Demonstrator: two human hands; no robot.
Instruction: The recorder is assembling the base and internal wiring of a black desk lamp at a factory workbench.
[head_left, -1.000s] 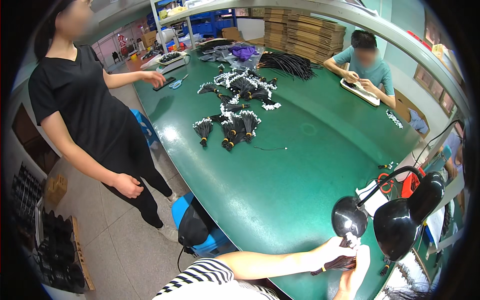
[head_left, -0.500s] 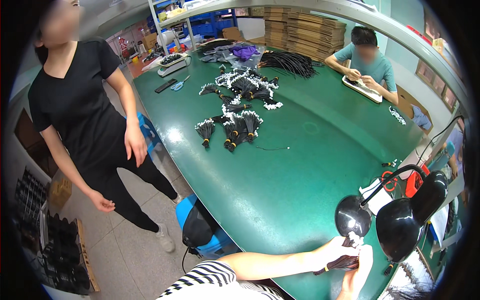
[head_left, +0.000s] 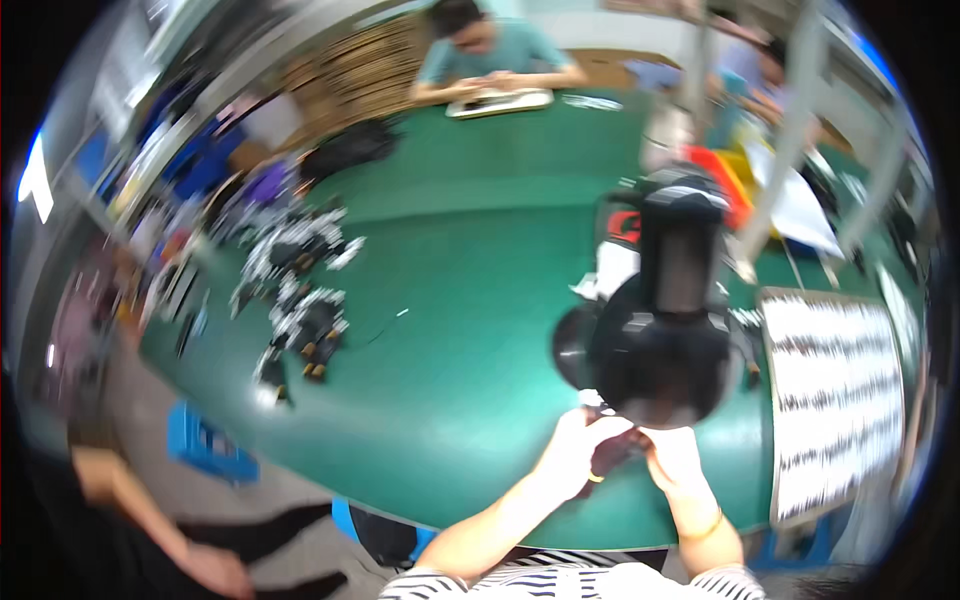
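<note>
- Dark bundle of thin cables with white tips and a yellow band [head_left: 612, 455]: sat near, right of centre, over the glossy green table [head_left: 450, 310], between both hands.
- Left hand [head_left: 574, 448]: fingers curled around the bundle, grasping it; white tips faced far, probably to keep them under light.
- Right hand [head_left: 676, 462]: at the bundle's right side; fingertips blurred, partly hidden, couldn't tell whether clenched or released.
- Glossy black desk lamp [head_left: 660, 360]: head overhung the fingertips, presumably for close lighting.
- White rectangular board with dark rows [head_left: 840, 400]: lay right, likely for easy reach.
</note>
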